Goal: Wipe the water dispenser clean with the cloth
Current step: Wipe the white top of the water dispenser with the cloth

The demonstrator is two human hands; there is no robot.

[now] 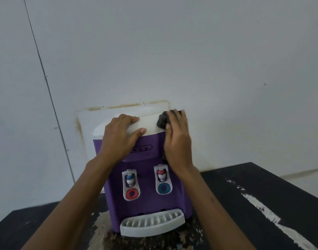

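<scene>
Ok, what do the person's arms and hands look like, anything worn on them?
The left arm and right arm are bare to the frame edge, no sleeves. The left hand and right hand wear no gloves; no watch, ring or bracelet shows, though the right one is partly blurred.

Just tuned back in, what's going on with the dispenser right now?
A person is cleaning the white top of the purple water dispenser, which stands on a dark table against a wall. The right hand, blurred, presses a dark cloth onto the top's right rear corner. The left hand rests on the top's left side. Neither hand touches the drip tray.
</scene>
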